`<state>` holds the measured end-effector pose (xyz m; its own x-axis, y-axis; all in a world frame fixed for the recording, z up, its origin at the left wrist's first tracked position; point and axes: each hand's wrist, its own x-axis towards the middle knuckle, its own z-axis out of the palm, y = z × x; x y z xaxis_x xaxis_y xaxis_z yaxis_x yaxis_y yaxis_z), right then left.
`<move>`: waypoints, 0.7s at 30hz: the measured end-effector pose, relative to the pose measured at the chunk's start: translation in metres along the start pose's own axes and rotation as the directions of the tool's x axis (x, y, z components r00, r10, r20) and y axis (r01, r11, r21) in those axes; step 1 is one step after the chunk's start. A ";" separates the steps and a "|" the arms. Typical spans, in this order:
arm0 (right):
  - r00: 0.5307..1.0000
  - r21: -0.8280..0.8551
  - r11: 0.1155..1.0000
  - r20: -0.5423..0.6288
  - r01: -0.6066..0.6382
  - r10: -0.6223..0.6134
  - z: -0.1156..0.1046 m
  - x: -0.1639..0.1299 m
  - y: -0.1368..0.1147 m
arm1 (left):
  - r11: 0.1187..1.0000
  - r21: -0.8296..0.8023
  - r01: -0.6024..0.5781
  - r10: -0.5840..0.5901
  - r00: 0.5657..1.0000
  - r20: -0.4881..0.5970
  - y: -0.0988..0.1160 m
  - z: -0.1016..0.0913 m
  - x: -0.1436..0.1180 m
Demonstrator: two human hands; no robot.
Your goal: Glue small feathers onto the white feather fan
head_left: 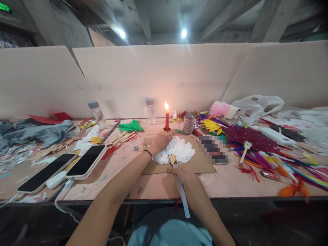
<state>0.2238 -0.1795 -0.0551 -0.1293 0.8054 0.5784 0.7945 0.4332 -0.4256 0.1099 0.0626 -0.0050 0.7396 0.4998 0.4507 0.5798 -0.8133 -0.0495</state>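
Left hand (161, 140) pressed down on the upper left edge of a white feather fan (176, 152), fingers curled over the feathers, a dark band at the wrist. Right hand (185, 175) just below the fan's small tan handle piece, fingers closed around a slim white stick (183, 198) running back toward the body and past the near edge of the tabletop (225, 184). Fan lying flat on a piece of brown cardboard (202, 163) at the middle of the tabletop, just in front of a lit red candle (167, 118). Beside the candle, two clear bottles with grey caps (150, 111), a small glue bottle (174, 116) and a glittery jar (189, 124). To the left, two phones (87, 160) face up with dark screens, a bunch of green feathers (131, 127), wooden sticks and paper scraps. To the right, a heap of coloured feathers (256, 153) in yellow, purple, pink and orange, a dark red sequinned fan (249, 136) and a white plastic bag (258, 104). Pale partition boards (153, 75) standing along the far edge of the tabletop.
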 end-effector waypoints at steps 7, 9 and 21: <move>0.999 -0.048 0.999 -0.050 0.011 -0.014 0.016 0.001 0.011 | 1.000 0.022 0.015 -0.015 1.000 0.022 -0.003 0.003 0.001; 0.998 -0.067 0.998 -0.061 0.009 -0.013 0.019 0.001 0.013 | 0.999 0.034 0.014 -0.015 0.999 0.028 -0.003 0.003 0.001; 0.993 -0.102 0.994 -0.107 0.031 -0.042 0.025 -0.001 0.019 | 0.995 0.092 -0.033 0.029 0.999 0.043 -0.008 0.012 0.002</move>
<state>0.2238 -0.1618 -0.0814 -0.0982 0.7386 0.6669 0.8467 0.4142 -0.3340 0.1108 0.0734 -0.0141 0.7704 0.4880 0.4104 0.5837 -0.7987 -0.1460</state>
